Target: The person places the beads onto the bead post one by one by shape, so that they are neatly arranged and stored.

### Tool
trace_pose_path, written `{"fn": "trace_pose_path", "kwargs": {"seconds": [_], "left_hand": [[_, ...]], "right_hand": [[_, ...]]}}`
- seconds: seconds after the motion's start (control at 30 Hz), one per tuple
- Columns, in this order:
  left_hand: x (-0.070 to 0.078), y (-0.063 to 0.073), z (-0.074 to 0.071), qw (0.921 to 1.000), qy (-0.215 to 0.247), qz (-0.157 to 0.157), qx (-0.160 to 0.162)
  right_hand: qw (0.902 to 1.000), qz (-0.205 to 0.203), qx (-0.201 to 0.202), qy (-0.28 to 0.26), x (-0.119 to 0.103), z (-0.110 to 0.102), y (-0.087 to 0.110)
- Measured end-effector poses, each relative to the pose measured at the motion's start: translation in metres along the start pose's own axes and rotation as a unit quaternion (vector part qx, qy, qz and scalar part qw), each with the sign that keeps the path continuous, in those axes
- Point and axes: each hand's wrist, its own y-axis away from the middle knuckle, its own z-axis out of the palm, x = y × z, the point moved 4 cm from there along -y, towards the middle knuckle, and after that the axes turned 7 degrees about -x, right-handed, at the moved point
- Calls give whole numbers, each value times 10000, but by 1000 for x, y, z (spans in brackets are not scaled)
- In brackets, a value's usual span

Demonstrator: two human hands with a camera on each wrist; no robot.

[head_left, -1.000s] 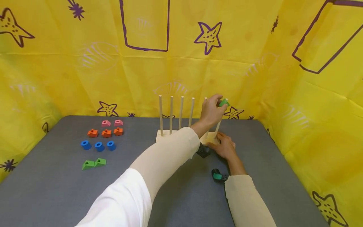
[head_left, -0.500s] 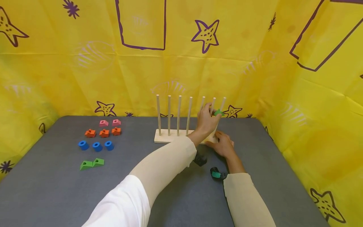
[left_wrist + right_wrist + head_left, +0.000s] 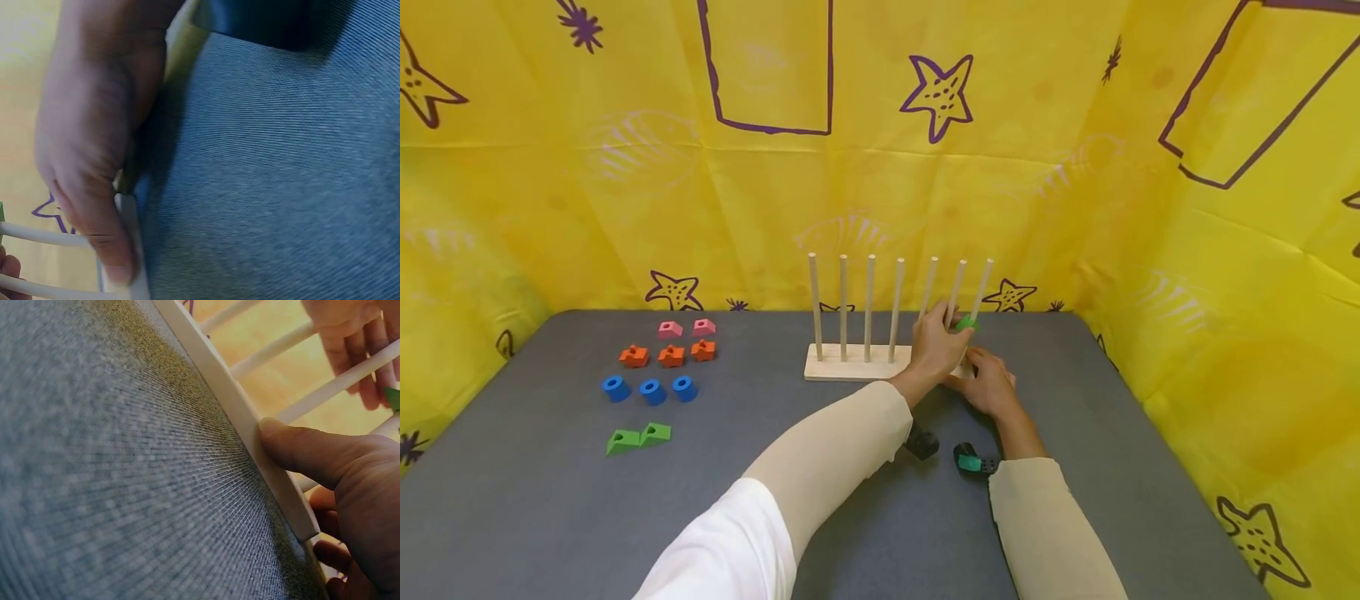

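Note:
My left hand (image 3: 936, 342) pinches a green block (image 3: 967, 323) that sits around the rightmost peg of a wooden peg stand (image 3: 850, 367), partway down. Several upright pegs (image 3: 868, 308) rise from the stand's flat base; the others I see carry no blocks. My right hand (image 3: 991, 385) grips the base's right end, its thumb (image 3: 312, 447) over the front edge in the right wrist view. In that view my left hand (image 3: 362, 344) shows at the top right beside the green block (image 3: 392, 398). The left wrist view shows my right hand (image 3: 87, 137) on the base.
Left on the grey table (image 3: 535, 483) lie rows of holed blocks: pink blocks (image 3: 703, 327), orange blocks (image 3: 672, 357), blue cylinders (image 3: 652, 392) and green blocks (image 3: 656, 434). A yellow cloth (image 3: 760, 217) with purple drawings hangs behind and at the sides. Each wrist wears a black device (image 3: 922, 442).
My left hand has moved down along the rightmost peg with the green block, from the peg's top to about midway. My right hand keeps its hold on the base. The view has shifted slightly.

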Motion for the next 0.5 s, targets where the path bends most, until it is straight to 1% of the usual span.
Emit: {"fn": "trace_pose_path", "kwargs": {"seconds": [0.1,0.2,0.4,0.5], "left_hand": [[-7,2,2,9999,-114,-61,-56],[-14,5,5,9999,-126,-93,-66],[-23,12,9,9997,-188,-110,82],[-26,15,10,9996,-214,-168,66]], "right_hand": [[10000,-24,-11,-51,1,0,0],[9999,-29,41,-123,1,0,0],[9997,-33,210,-148,2,0,1],[9996,-53,268,-110,3,0,0]]}}
